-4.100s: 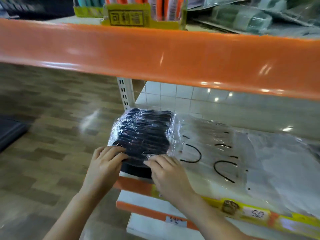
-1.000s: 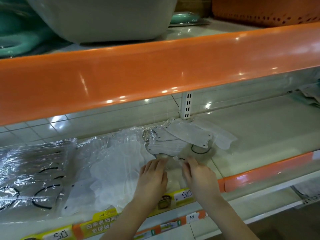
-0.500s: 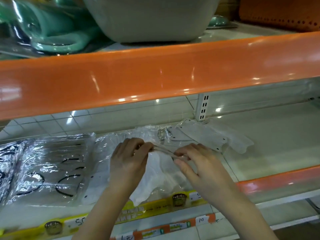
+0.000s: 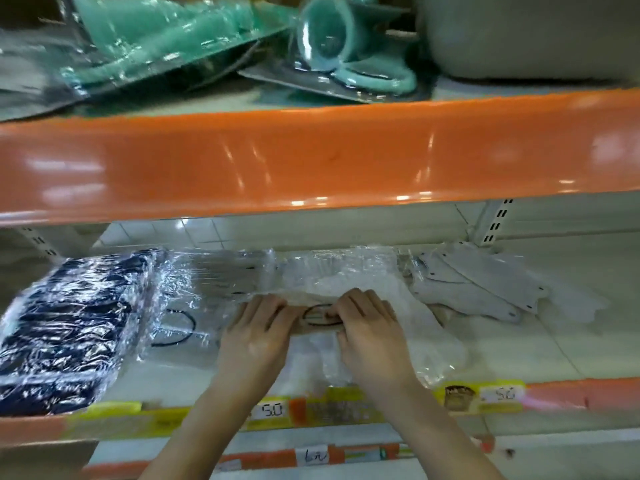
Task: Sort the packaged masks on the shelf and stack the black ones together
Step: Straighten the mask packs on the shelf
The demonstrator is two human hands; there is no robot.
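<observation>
A stack of black masks in clear wrap point(image 4: 69, 327) lies at the left end of the shelf point(image 4: 571, 341). To its right sits a clear pack of pale masks with black ear loops point(image 4: 207, 289). Between my hands I hold a clear-wrapped mask packet with a black loop point(image 4: 320, 315), over a crinkled pack of white masks point(image 4: 415, 323). My left hand point(image 4: 258, 332) grips its left side and my right hand point(image 4: 367, 334) pinches its right side. Loose grey masks point(image 4: 485, 282) lie further right.
An orange shelf beam point(image 4: 311, 157) runs overhead, with teal packaged goods point(image 4: 173, 39) and a grey tub point(image 4: 519, 36) on top. Price labels point(image 4: 273, 410) line the shelf's front edge. A slotted upright point(image 4: 495, 220) stands at the back right.
The view has swung left, bringing the black stack back into sight. My hands have moved left with the packet and now hold it flat over the white pack.
</observation>
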